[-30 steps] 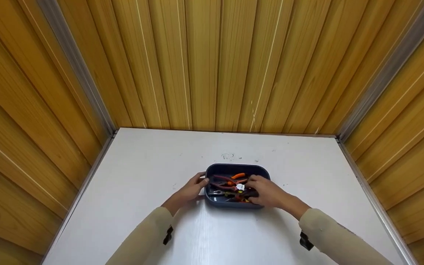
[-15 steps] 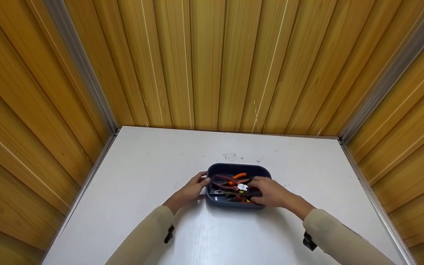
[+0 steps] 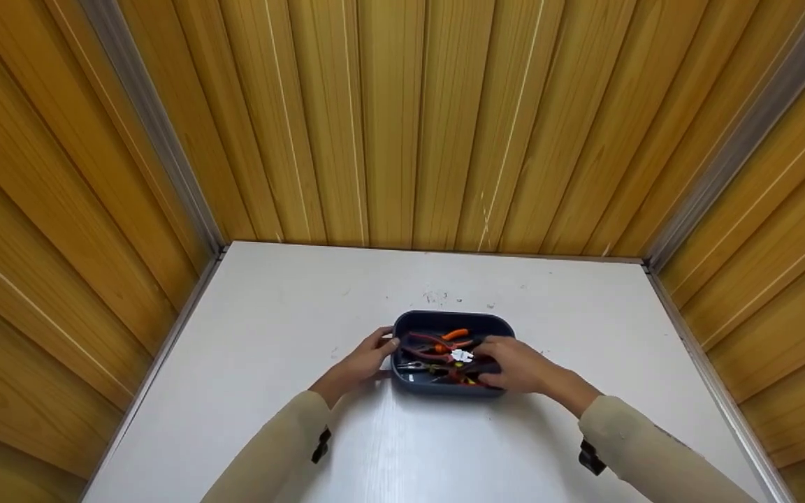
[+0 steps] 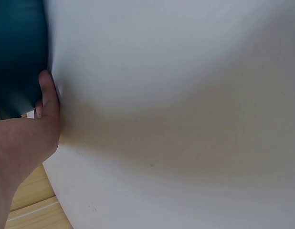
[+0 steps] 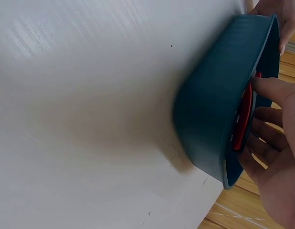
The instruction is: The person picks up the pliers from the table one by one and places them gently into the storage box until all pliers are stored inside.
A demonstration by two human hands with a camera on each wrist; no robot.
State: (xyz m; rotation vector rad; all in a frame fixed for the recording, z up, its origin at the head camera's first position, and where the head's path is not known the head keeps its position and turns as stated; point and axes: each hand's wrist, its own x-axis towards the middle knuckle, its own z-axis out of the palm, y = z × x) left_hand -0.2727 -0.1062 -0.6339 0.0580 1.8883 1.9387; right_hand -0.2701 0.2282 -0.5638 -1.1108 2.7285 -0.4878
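A dark blue-green plastic bin [image 3: 444, 389] with rounded corners stands on the white table and holds several hand tools. My left hand [image 3: 362, 360] grips its left end, thumb at the rim and fingers along the outer wall. Inside the right half, my right hand [image 3: 518, 365] reaches down with bent fingers. In the right wrist view, thumb and fingers hold pliers with a red and black handle [image 5: 243, 119]; their far part is hidden. A bright metal head [image 3: 462, 356] lies beside the fingertips. Left of it are red-handled pliers [image 3: 427, 355] and an orange handle [image 3: 454, 334].
The white table [image 3: 291, 300] spreads around the bin, with small dark marks behind it. Wood-look panels [image 3: 385, 140] wall off the back and both sides. Grey metal strips [image 3: 158, 133] run along the corners.
The right hand and the bright metal head by its fingertips have shifted very slightly to the right. My left hand keeps its place on the bin.
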